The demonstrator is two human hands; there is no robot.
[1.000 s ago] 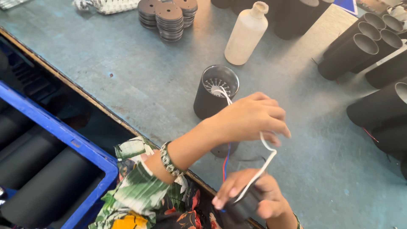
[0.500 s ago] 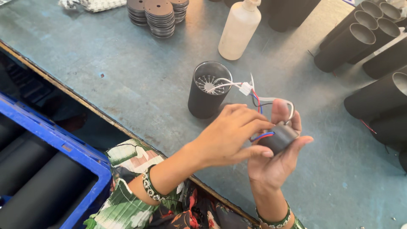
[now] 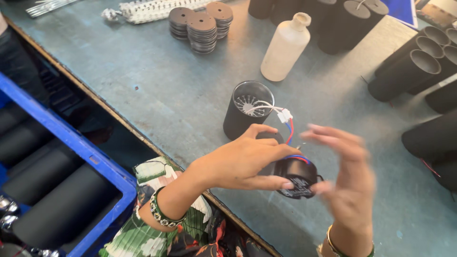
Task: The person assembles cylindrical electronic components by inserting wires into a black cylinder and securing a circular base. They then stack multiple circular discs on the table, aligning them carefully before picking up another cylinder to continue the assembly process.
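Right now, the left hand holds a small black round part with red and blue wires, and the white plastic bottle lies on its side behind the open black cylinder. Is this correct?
Not quite. In the head view the white plastic bottle stands upright, not on its side. The rest holds: the left hand holds the small black round part with red and blue wires, and the bottle is behind the open black cylinder.

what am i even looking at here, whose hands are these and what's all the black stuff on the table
This is one view from a camera worn on a person's head, looking down at their own two bare hands over a grey-blue table. The left hand grips a small black round part with red and blue wires; the right hand is open beside it, blurred. Just behind stands an open black cylinder with white wires and a white connector coming out. Further back are a pale plastic bottle, stacks of dark discs and more black tubes. A blue crate of tubes sits at the left.
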